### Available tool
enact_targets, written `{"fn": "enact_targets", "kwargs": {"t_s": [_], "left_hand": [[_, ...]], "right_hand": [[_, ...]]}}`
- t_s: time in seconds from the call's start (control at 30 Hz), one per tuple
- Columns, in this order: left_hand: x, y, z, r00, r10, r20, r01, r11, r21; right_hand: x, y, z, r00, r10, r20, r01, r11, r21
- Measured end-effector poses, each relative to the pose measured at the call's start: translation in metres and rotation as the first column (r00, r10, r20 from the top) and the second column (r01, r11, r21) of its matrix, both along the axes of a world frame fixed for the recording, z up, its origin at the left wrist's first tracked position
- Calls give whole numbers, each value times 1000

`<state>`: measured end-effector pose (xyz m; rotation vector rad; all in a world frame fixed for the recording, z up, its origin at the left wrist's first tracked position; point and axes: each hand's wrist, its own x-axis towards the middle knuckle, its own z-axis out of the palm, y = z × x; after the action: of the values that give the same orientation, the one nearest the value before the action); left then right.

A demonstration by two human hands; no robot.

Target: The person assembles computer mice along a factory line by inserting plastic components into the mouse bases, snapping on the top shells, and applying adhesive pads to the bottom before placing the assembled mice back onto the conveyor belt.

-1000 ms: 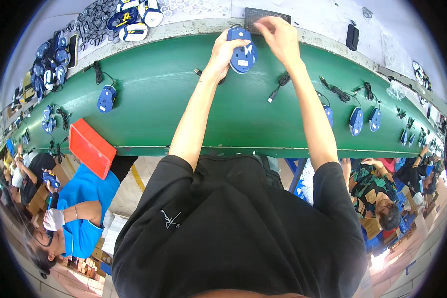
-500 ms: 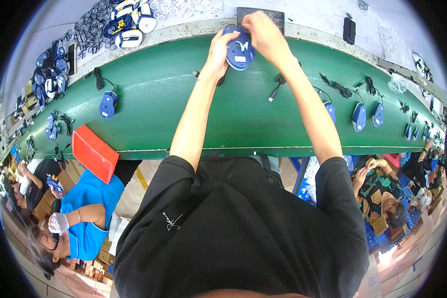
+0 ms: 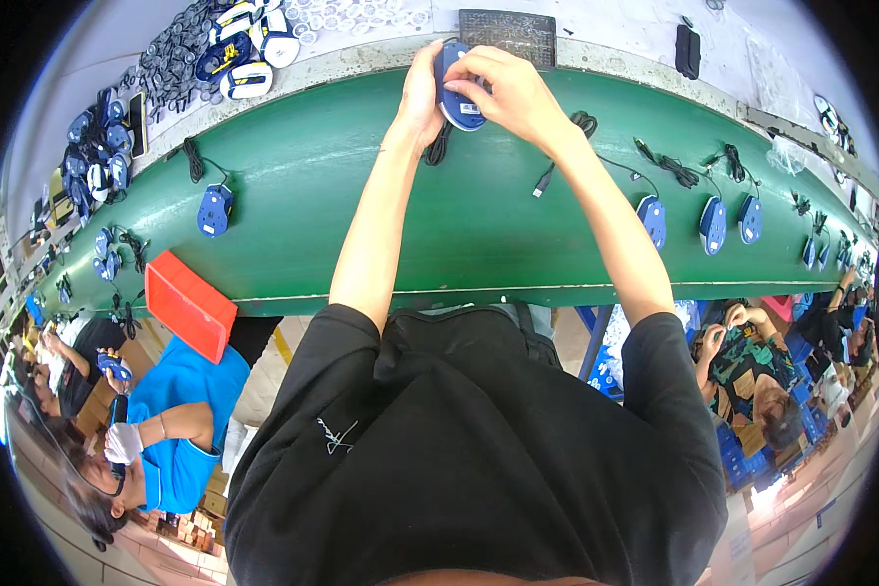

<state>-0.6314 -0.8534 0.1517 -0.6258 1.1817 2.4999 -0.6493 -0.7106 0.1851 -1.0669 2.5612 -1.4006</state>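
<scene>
A blue computer mouse is held underside up over the far edge of the green belt, with a small white label on its base. My left hand is wrapped round the left side of it. Fingers of my right hand are pinched together against the mouse's base; whatever they grip is hidden. A bundled black cable hangs below the mouse by my left hand. Just beyond my hands lies a flat dark tray. Near my right wrist, a coiled cable lies on the belt.
Several blue mice with cables lie along the green belt, one mouse to the left. A red bin sits at the belt's near left edge. Loose dark parts cover the far ledge. A person in blue works at left, another person at right.
My right hand has come down from beside the tray onto the mouse's base, covering the white piece seen there before. The mouse has shifted slightly left and away, turned a little.
</scene>
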Motion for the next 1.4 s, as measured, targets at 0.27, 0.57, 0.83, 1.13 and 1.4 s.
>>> {"fn": "enact_targets", "kwargs": {"t_s": [0.27,0.57,0.83,1.13,1.4], "left_hand": [[-2,-4,-2,997,53,51,-49,995,-90],[8,-41,-7,997,81,-17,-81,996,29],[58,-76,10,974,225,16,-225,974,36],[111,-49,18,962,268,48,-272,947,171],[120,-57,32,968,250,39,-248,967,-54]], "right_hand": [[-9,-6,-16,968,-205,-146,216,974,63],[-43,44,-58,851,-525,-37,521,832,191],[24,24,-51,818,-568,91,565,823,58],[129,-64,-12,493,-176,852,468,879,-90],[137,-43,15,429,-82,899,577,791,-203]]}}
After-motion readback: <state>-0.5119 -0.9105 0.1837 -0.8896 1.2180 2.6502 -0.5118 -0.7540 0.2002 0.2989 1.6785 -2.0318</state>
